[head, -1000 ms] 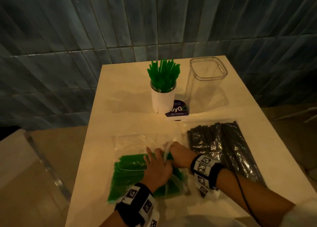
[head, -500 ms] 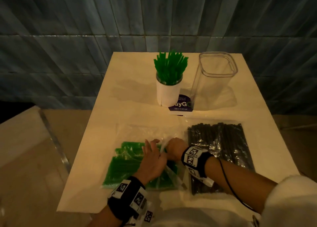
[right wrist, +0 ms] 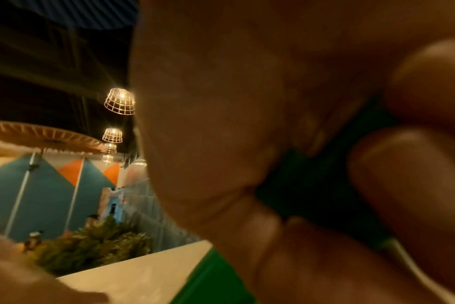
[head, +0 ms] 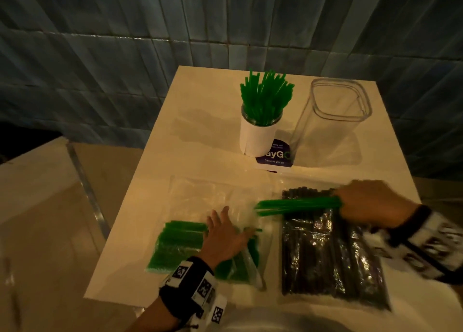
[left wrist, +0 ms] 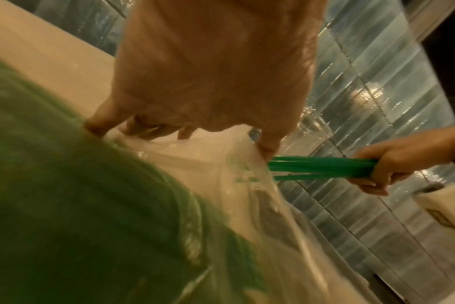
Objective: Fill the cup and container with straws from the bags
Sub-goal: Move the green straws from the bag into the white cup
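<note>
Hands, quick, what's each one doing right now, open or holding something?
Left hand: open, fingers spread, pressing flat on the bag of green straws.
Right hand: closed around a bunch of green straws, held above the table.

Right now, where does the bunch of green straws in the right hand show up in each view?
Head: bunch lies level at centre right, over the black-straw bag's far end, gripped by the right hand.
Left wrist: bunch at mid right, just clear of the green-straw bag's mouth.
Right wrist: only a green strip at the bottom edge, under the fingers.
Shared landmark: the right hand.
</note>
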A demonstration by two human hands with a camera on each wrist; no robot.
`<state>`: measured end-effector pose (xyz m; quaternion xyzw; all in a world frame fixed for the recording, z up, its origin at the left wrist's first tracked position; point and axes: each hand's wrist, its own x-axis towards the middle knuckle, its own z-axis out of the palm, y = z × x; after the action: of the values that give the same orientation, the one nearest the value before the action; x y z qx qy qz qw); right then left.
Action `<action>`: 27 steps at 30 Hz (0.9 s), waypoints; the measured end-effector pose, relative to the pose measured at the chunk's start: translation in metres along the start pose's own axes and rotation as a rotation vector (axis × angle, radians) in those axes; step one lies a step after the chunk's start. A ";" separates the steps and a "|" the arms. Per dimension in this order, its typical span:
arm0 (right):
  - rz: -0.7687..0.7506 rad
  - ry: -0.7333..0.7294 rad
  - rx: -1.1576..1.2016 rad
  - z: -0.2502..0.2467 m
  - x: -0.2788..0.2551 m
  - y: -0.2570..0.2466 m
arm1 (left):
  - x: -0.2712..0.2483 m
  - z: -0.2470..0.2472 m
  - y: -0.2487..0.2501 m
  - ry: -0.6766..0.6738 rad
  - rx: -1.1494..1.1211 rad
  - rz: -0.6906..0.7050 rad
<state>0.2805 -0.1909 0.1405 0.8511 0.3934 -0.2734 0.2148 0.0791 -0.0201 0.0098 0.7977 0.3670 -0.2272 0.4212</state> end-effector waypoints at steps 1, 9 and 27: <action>0.043 0.019 -0.035 -0.010 -0.010 0.012 | -0.001 -0.003 0.005 0.034 0.054 0.006; -0.104 0.130 -0.090 -0.073 -0.044 -0.029 | 0.011 -0.030 0.070 0.718 0.271 0.876; -0.451 1.071 1.830 -0.146 0.014 -0.055 | 0.033 -0.081 0.138 0.160 -0.365 0.840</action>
<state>0.2883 -0.0655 0.2334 0.6056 0.2302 -0.0893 -0.7565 0.2112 0.0095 0.1011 0.8052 0.0773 0.0936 0.5805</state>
